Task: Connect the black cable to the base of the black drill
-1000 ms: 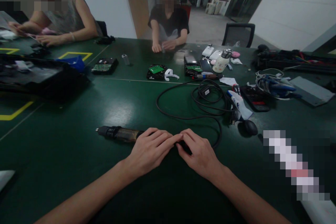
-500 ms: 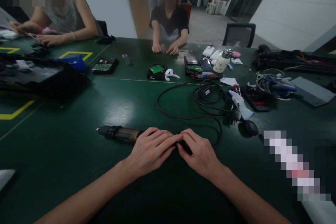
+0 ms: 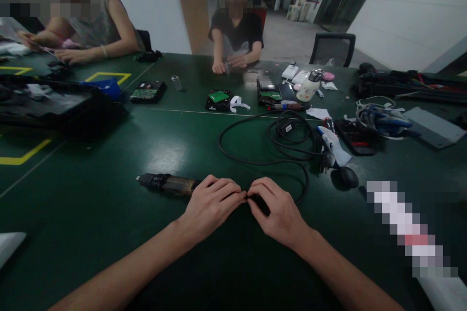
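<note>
A dark electric screwdriver [image 3: 166, 185] lies on its side on the green table [image 3: 109, 194], its tip pointing left. My left hand [image 3: 211, 206] rests over its rear part with fingers curled on the body. My right hand [image 3: 275, 211] lies beside it, fingers bent over the tool's cable end, where the black cable [image 3: 262, 155] leaves it. The fingertips of both hands almost meet. What lies under the fingers is hidden.
The cable loops toward a coil [image 3: 292, 133] at mid-table. A black mouse [image 3: 348, 176], hard drives [image 3: 219, 99], a white bottle [image 3: 309, 86] and tools lie beyond. A black tray [image 3: 54, 107] is at left. Two other people work at the far side.
My hands stay on the screwdriver; the right fingers have curled a little tighter. The person opposite moved their hands slightly.
</note>
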`<state>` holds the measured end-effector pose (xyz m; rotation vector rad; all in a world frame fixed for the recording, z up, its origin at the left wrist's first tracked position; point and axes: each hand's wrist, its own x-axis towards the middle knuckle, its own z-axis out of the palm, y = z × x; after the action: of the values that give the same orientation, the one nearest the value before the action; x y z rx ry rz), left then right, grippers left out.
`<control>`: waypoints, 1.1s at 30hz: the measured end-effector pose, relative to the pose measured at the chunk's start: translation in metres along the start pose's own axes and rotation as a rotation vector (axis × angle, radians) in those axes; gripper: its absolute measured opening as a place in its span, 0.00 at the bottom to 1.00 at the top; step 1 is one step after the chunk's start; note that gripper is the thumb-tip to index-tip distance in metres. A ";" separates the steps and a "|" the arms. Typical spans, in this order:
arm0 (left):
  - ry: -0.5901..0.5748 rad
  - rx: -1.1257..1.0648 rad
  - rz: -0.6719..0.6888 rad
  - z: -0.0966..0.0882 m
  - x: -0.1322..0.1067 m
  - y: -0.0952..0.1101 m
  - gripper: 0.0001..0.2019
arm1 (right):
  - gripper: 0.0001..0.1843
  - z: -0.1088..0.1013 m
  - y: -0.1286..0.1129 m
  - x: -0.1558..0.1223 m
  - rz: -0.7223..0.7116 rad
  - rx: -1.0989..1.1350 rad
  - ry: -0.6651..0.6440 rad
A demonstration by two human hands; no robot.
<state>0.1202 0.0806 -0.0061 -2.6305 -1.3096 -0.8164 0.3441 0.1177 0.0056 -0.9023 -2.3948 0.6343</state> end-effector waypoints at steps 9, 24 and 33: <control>-0.030 0.109 -0.015 -0.010 -0.007 -0.037 0.09 | 0.13 -0.004 -0.008 -0.002 -0.028 -0.011 0.119; 0.019 0.493 -0.489 -0.075 -0.075 -0.176 0.19 | 0.11 -0.002 -0.005 -0.003 -0.011 -0.064 0.166; -0.046 0.452 -0.399 -0.056 -0.057 -0.159 0.15 | 0.10 -0.002 -0.004 -0.003 -0.012 -0.063 0.138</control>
<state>-0.0532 0.1222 -0.0107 -2.0820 -1.8137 -0.4229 0.3450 0.1136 0.0086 -0.9267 -2.3058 0.4778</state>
